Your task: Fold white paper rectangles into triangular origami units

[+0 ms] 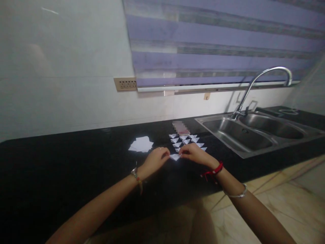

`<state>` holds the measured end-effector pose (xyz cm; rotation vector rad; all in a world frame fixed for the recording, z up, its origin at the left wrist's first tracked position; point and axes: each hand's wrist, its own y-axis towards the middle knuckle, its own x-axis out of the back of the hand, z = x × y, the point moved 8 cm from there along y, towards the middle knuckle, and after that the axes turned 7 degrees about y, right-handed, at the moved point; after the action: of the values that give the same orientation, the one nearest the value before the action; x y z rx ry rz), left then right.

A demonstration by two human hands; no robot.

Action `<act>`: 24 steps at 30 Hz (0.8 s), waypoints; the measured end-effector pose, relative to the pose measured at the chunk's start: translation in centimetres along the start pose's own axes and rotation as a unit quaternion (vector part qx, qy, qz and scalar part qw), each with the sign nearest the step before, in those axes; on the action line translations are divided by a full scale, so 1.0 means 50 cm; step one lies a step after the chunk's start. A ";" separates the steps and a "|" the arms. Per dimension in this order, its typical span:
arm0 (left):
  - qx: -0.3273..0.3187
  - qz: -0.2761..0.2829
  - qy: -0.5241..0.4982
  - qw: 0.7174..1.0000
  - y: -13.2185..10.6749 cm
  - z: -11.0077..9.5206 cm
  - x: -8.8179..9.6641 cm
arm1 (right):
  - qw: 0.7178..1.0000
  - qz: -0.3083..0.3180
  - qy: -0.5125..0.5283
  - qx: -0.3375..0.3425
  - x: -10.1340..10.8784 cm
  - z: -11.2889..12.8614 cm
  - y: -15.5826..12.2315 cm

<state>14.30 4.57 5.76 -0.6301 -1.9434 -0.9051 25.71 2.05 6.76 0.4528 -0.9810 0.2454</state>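
Note:
A small white folded paper boat (pixel 175 157) is pinched between both hands, just above or on the dark counter. My left hand (pixel 157 157) grips its left tip, with fingers closed. On the other side, my right hand (pixel 194 154) pinches the right tip and partly hides the boats behind it. Several finished-looking paper boats (pixel 186 141) stand in rows beyond my right hand. Left of them, a loose pile of white paper sheets (pixel 141 144) lies flat on the counter.
The black countertop (pixel 63 169) runs along the tiled wall. A steel double sink (pixel 236 132) with a tall curved faucet (pixel 264 73) is set into it at right. A pixelated flat object (pixel 180 128) lies behind the boats. A socket plate (pixel 125 84) and striped blind (pixel 215 44) are on the wall.

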 end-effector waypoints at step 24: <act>0.011 -0.062 0.091 0.994 0.130 -0.066 -0.145 | 0.993 0.003 -0.119 0.015 0.042 -0.170 -0.056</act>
<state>24.12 5.36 2.87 -0.4027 -1.8404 -0.9800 34.27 3.63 3.79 0.5151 -1.2142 0.2154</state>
